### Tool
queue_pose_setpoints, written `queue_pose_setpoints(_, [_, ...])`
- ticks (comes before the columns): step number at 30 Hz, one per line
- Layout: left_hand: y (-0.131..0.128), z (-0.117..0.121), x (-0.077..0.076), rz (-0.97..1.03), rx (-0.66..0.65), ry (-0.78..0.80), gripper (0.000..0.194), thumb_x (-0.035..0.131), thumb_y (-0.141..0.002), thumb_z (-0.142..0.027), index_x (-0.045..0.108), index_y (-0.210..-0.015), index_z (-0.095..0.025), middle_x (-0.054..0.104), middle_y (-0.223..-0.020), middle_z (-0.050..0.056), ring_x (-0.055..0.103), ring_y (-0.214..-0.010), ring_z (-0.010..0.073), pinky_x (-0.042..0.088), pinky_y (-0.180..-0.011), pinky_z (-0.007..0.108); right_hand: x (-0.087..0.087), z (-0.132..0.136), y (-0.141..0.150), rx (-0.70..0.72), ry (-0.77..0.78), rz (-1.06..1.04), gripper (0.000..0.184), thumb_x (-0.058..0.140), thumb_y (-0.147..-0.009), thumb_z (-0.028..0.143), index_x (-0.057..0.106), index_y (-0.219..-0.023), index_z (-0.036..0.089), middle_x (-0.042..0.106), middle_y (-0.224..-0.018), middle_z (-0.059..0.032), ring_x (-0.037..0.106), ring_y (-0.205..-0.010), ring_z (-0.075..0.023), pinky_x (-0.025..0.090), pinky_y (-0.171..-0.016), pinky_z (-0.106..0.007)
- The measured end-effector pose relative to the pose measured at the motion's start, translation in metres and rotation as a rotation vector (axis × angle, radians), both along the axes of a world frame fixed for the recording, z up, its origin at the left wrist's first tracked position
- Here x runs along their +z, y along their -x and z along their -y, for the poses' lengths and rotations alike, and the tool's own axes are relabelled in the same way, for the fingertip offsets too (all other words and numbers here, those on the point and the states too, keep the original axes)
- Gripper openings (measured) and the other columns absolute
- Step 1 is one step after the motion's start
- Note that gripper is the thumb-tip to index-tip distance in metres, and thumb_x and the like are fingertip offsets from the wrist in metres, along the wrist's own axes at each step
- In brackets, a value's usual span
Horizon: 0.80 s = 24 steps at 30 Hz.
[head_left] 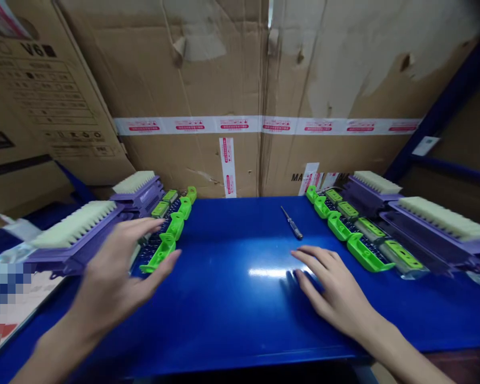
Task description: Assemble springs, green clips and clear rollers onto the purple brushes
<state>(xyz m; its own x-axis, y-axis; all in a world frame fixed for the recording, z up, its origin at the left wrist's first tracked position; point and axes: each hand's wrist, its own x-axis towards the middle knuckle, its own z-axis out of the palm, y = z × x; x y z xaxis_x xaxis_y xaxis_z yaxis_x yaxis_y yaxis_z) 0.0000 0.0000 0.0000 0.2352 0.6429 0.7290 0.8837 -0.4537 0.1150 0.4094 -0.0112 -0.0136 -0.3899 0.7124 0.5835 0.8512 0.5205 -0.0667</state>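
Thumb and fingers of my left hand (114,269) are spread apart, with a gap that opens toward the nearest green bracket (160,257). That bracket lies just ahead of my palm and a little to its right, its long axis slanting from near left to far right; whether my fingertips touch anything there, I cannot tell. My left hand is much nearer to it than my right hand (332,282), which has thumb and forefinger apart, nothing seen between them, low over the blue tabletop (224,304). Beyond my right fingertips lies a screwdriver (295,230), its tip pointing away and slightly left. Farther out, outside the left row of brackets, stand purple housings (84,242) with pale ridged blocks (76,224) on top. Cardboard (208,80) rises behind the far edge.
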Motion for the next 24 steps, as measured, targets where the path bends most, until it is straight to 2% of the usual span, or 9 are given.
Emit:
queue_pose_setpoints(2, [-0.068,-0.038,0.04,-0.049,-0.061,0.011,0.038,0.056,-0.085,-0.04,0.051,-0.119,-0.023,0.06,-0.11,0.006,0.059,-0.103,0.0227,0.048,-0.094,0.039,0.007,-0.028,0.004,-0.035,0.059,0.075,0.032,0.042,-0.093,0.027,0.056,-0.118,0.015,0.06,-0.116,-0.0131,0.055,-0.106,-0.0238,0.044,-0.086,-0.038])
queue_pose_setpoints(3, [-0.092,-0.055,0.052,-0.096,-0.07,0.054,0.036,0.052,-0.087,-0.042,0.052,-0.116,-0.022,0.061,-0.109,0.006,0.059,-0.103,0.0224,0.048,-0.092,0.038,0.01,-0.042,0.007,-0.068,0.1,0.126,0.033,0.04,-0.093,0.027,0.056,-0.119,0.016,0.059,-0.117,-0.0133,0.055,-0.106,-0.0248,0.044,-0.085,-0.039])
queue_pose_setpoints(5, [-0.117,-0.086,0.06,-0.133,0.01,0.133,0.035,0.049,-0.087,-0.045,0.055,-0.111,-0.019,0.062,-0.106,0.007,0.06,-0.101,0.023,0.048,-0.089,0.036,0.014,-0.068,0.011,-0.152,0.169,0.22,0.035,0.039,-0.092,0.028,0.055,-0.12,0.016,0.056,-0.122,-0.0144,0.054,-0.108,-0.0266,0.044,-0.084,-0.039])
queue_pose_setpoints(9, [-0.125,-0.134,0.041,-0.169,0.218,0.338,0.033,0.046,-0.088,-0.042,0.057,-0.107,-0.018,0.065,-0.106,0.008,0.063,-0.096,0.0237,0.049,-0.082,0.035,0.015,-0.108,0.017,-0.448,0.241,0.272,0.034,0.039,-0.09,0.027,0.055,-0.117,0.014,0.056,-0.111,-0.0167,0.056,-0.101,-0.0285,0.045,-0.076,-0.036])
queue_pose_setpoints(11, [-0.13,-0.151,0.031,-0.209,0.272,0.407,0.03,0.043,-0.089,-0.04,0.058,-0.104,-0.018,0.066,-0.105,0.009,0.064,-0.096,0.0253,0.049,-0.079,0.035,0.011,-0.121,0.019,-0.537,0.306,0.255,0.033,0.04,-0.088,0.025,0.054,-0.116,0.014,0.056,-0.108,-0.0164,0.057,-0.099,-0.0285,0.046,-0.072,-0.035])
queue_pose_setpoints(14, [-0.144,-0.17,0.02,-0.262,0.325,0.5,0.032,0.039,-0.09,-0.039,0.059,-0.103,-0.018,0.067,-0.104,0.011,0.065,-0.095,0.0278,0.05,-0.078,0.036,0.008,-0.136,0.021,-0.563,0.42,0.236,0.035,0.04,-0.086,0.019,0.051,-0.119,0.015,0.057,-0.107,-0.0159,0.059,-0.098,-0.0274,0.047,-0.071,-0.033])
queue_pose_setpoints(18, [-0.152,-0.185,0.007,-0.265,0.401,0.552,0.033,0.034,-0.091,-0.031,0.061,-0.104,-0.016,0.068,-0.101,0.016,0.066,-0.095,0.0306,0.05,-0.077,0.039,0.008,-0.152,0.022,-0.557,0.495,0.237,0.039,0.041,-0.083,0.013,0.049,-0.121,0.014,0.059,-0.107,-0.0157,0.062,-0.098,-0.027,0.048,-0.072,-0.034])
queue_pose_setpoints(21, [-0.15,-0.192,-0.003,-0.244,0.44,0.556,0.035,0.032,-0.093,-0.029,0.059,-0.108,-0.013,0.068,-0.101,0.018,0.067,-0.094,0.0307,0.05,-0.077,0.039,0.007,-0.16,0.019,-0.568,0.502,0.239,0.041,0.043,-0.082,0.012,0.05,-0.122,0.014,0.058,-0.109,-0.0155,0.062,-0.1,-0.0278,0.049,-0.071,-0.033])
queue_pose_setpoints(24, [-0.145,-0.196,-0.011,-0.245,0.441,0.557,0.038,0.03,-0.094,-0.033,0.059,-0.11,-0.014,0.069,-0.098,0.018,0.067,-0.093,0.0307,0.05,-0.076,0.039,0.003,-0.163,0.013,-0.598,0.439,0.237,0.041,0.042,-0.083,0.011,0.051,-0.122,0.015,0.057,-0.111,-0.015,0.06,-0.102,-0.0278,0.049,-0.071,-0.032])
